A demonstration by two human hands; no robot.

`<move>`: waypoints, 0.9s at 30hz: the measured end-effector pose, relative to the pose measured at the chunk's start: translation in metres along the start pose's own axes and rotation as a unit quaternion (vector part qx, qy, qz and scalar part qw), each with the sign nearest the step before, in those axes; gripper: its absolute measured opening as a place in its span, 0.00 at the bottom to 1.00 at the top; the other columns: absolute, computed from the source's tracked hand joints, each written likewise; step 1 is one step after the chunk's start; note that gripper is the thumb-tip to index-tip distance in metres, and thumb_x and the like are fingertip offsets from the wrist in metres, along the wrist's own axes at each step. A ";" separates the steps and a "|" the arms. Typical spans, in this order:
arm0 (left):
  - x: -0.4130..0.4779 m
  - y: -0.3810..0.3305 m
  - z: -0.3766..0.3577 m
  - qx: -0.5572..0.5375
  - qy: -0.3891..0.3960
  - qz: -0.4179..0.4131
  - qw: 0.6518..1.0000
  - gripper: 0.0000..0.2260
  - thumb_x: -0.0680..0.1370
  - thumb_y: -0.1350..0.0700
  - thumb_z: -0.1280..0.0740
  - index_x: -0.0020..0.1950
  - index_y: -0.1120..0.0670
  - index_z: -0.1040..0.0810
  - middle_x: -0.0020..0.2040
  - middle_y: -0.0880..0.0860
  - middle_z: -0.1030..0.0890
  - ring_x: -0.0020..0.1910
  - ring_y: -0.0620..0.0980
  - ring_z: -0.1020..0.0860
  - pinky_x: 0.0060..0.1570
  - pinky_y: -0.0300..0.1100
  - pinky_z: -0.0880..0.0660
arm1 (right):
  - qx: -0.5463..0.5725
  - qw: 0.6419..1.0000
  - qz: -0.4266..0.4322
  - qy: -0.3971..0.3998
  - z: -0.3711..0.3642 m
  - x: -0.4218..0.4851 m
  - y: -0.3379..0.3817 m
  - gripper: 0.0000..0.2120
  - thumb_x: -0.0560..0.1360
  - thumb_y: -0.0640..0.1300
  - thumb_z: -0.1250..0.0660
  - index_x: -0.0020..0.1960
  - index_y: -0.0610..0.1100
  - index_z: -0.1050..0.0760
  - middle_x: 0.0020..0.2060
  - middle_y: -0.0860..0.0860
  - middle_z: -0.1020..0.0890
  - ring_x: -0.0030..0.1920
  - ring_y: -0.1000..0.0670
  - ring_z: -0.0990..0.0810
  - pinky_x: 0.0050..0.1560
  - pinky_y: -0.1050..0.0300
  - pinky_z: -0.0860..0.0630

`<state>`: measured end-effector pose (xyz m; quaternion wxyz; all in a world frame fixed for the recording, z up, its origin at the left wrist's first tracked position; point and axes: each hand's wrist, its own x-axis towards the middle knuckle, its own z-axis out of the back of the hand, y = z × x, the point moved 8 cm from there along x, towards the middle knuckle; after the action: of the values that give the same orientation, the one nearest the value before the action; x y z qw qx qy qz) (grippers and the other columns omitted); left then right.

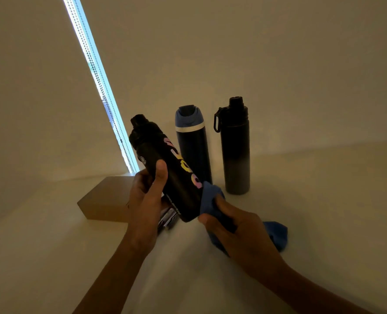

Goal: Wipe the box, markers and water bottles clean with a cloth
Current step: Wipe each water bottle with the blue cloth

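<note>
Dim light: the room is dark and colours and edges are hard to read.
Half-hidden bundle (168, 219): small pale and dark striped pieces lie below the lettered bottle's base, mostly covered by the bottle and the left wrist. I cannot tell what they are.
Box (104, 202): brown cardboard on the white surface (324, 200), at the left. Its right end is cut off behind the left hand.
Cloth (210, 198): blue and bunched. Its middle is buried under the right hand and a loose tail shows beyond the hand on the right.
Left hand (146, 196): fingers wrapped round the lettered bottle (165, 168), thumb lying up its near side.
Lettered bottle: black with coloured letters, tilted with its cap up and to the left. Whether its base touches the surface is unclear.
Right hand (237, 232): curled round the cloth, pressing it against the bottle's lower right side beside the last letter.
Navy bottle (193, 150): upright, blue lid, just behind the held one.
Black-to-grey bottle (235, 150): upright, to the right of the navy one.
</note>
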<state>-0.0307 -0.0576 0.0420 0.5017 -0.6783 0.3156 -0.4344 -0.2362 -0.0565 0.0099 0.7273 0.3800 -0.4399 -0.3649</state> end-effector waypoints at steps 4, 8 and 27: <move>-0.003 -0.004 -0.003 0.033 -0.015 -0.032 0.999 0.32 0.74 0.36 0.31 0.74 0.48 0.30 0.67 0.47 0.19 0.63 0.46 0.18 0.51 0.39 0.17 | 0.086 0.995 -0.042 0.006 -0.006 0.002 -0.001 0.16 0.80 0.54 0.35 0.66 0.52 0.23 0.57 0.57 0.17 0.57 0.56 0.18 0.61 0.53 0.22; -0.011 -0.010 -0.013 0.121 0.010 -0.091 0.988 0.31 0.73 0.40 0.27 0.74 0.43 0.32 0.64 0.39 0.20 0.62 0.36 0.20 0.51 0.36 0.18 | 0.319 0.929 -0.180 0.047 -0.028 -0.005 -0.016 0.10 0.80 0.47 0.33 0.57 0.44 0.19 0.54 0.44 0.15 0.55 0.44 0.16 0.60 0.44 0.21; -0.002 -0.020 0.003 0.162 -0.006 -0.116 0.980 0.29 0.75 0.37 0.28 0.72 0.41 0.34 0.63 0.43 0.20 0.60 0.43 0.18 0.56 0.45 0.17 | -0.190 0.962 -0.073 0.181 -0.009 0.014 -0.018 0.10 0.80 0.61 0.39 0.55 0.59 0.23 0.48 0.60 0.18 0.48 0.60 0.20 0.56 0.56 0.22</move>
<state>-0.0290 -0.0490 0.0606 0.5534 -0.6223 0.1572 -0.5309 -0.2269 -0.0748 -0.0038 0.8252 0.3258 -0.1945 -0.4184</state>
